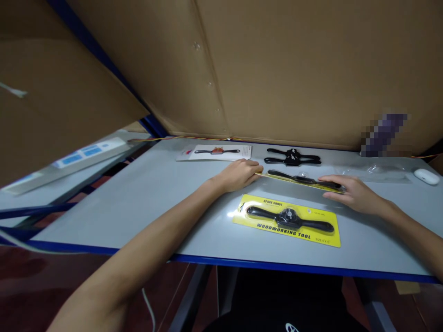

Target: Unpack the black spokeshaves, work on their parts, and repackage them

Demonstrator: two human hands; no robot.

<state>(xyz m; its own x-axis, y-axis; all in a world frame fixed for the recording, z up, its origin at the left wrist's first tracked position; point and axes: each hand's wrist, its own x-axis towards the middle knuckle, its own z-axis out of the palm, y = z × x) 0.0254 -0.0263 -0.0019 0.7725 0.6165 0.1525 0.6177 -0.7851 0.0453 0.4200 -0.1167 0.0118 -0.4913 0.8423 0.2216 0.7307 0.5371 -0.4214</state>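
My left hand [242, 174] and my right hand [353, 193] grip opposite ends of a packaged spokeshave [299, 179], tilted so that its card is seen nearly edge-on. Its black handles show along the far side of the yellow card. Nearer to me, a second spokeshave package [289, 221] lies flat, a black tool under clear plastic on a yellow card printed "SPOKE SHAVE". Just beyond my hands are loose black spokeshaves [292, 157], placed close together. A white card package [221, 152] with a similar black tool lies past my left hand.
Clear plastic wrapping [377, 172] lies right of my right hand, with a white mouse [426, 176] farther right. A blurred purple object [385, 134] stands at the back. Brown board walls rise behind the grey table [138, 198]. A white power strip [72, 163] sits at left.
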